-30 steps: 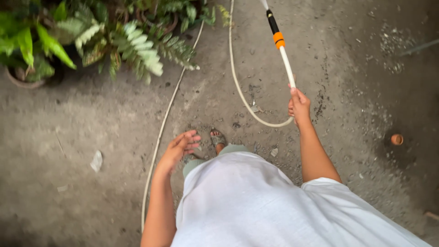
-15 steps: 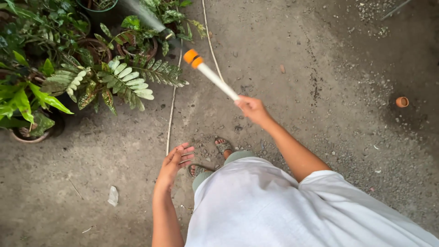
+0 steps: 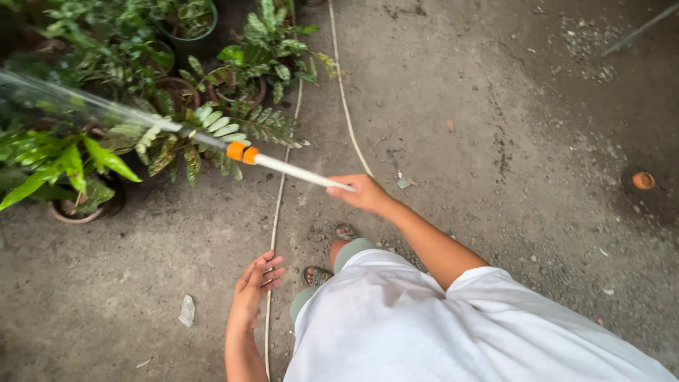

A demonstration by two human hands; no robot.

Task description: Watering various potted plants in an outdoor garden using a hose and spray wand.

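White plastic tubing runs out of your right hand (image 3: 364, 192) and away to the left: that is the spray wand (image 3: 293, 168), and its long axis lies nearly level across the view, tilted slightly upward toward the potted plants (image 3: 177, 92). Your right hand is wrapped around its near end, fingers closed on the tube, arm stretched forward from the white shirt (image 3: 438, 325). From that grip the wand points left, past an orange collar (image 3: 242, 152) and a dark nozzle section, and a pale stream of water (image 3: 78, 106) carries on in the same line over the fern fronds (image 3: 233, 127) and broad green leaves (image 3: 64, 163).

Your left hand (image 3: 254, 283) is the farther one from the wand. It hangs low beside your hip, holding nothing, fingers loosely spread and slightly curled, just over the thin cream hose (image 3: 276, 233) that trails along the concrete floor (image 3: 495, 141). A second run of hose (image 3: 346, 99) curves up toward the top of the view.

The wand looks slim, rigid and straight, white along the shaft with the bright orange band near the tip. Sandalled feet (image 3: 332, 262) show just below your right hand. A small terracotta pot (image 3: 642, 180) lies well apart at the right, and a pale scrap (image 3: 187, 310) lies on the floor near your left hand.
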